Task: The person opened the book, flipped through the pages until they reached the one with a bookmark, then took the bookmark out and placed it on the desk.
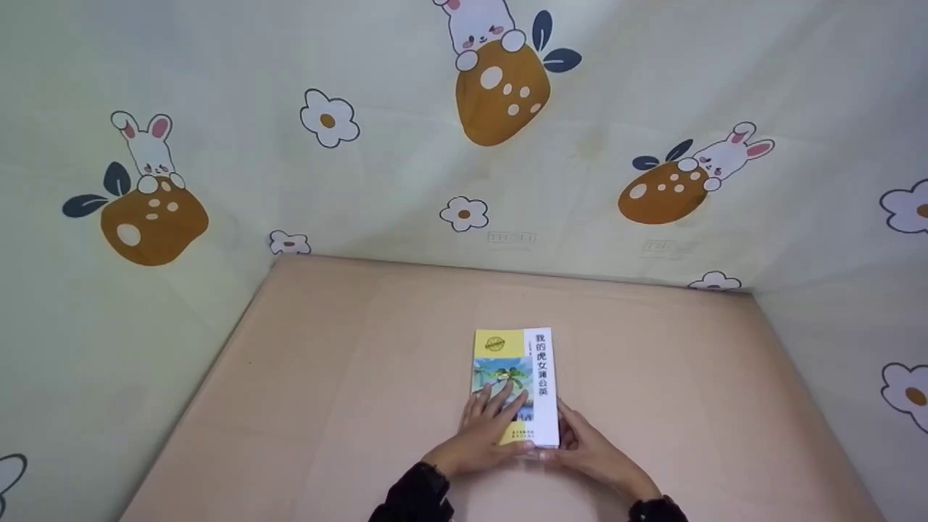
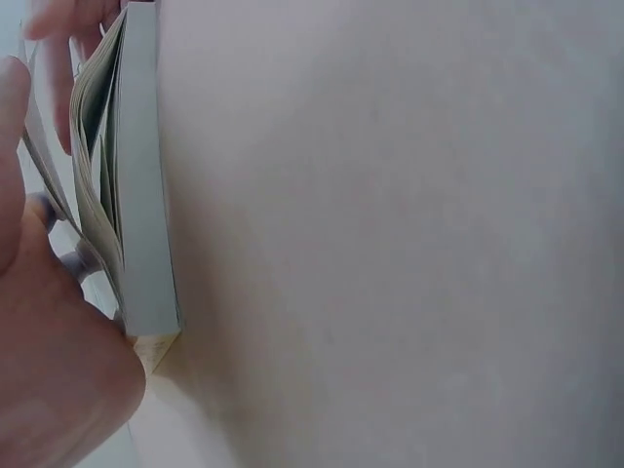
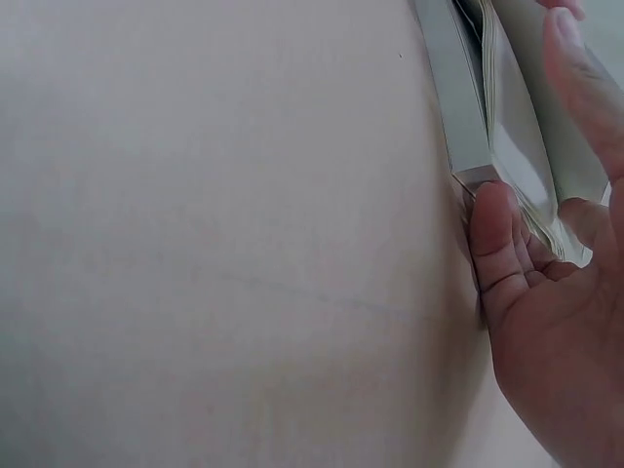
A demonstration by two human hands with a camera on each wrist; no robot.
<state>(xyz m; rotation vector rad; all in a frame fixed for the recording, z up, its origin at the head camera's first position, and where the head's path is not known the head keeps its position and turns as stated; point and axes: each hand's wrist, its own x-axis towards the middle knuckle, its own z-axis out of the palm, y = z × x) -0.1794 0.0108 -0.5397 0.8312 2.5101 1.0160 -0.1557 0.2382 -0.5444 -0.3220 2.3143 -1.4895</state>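
A paperback book (image 1: 545,420) with a yellow and white cover and a palm-tree picture lies face up on the table. My left hand (image 1: 482,438) rests across the lower left of the cover, fingers spread and fairly straight, thumb by the bottom edge. At the lower right corner my right hand (image 1: 594,453) holds the book, its fingers along the right side and its thumb at the bottom edge. Seen from the left wrist, the page block (image 2: 93,185) bulges, with gaps between leaves. In the right wrist view, curled fingers (image 3: 495,229) touch the book's corner.
The book lies on a pinkish-beige tabletop (image 1: 362,362). Pale cloth walls (image 1: 384,188) printed with rabbits, orange fruit and flowers rise along its back, left and right sides. Dark sleeves (image 1: 417,493) cover both forearms.
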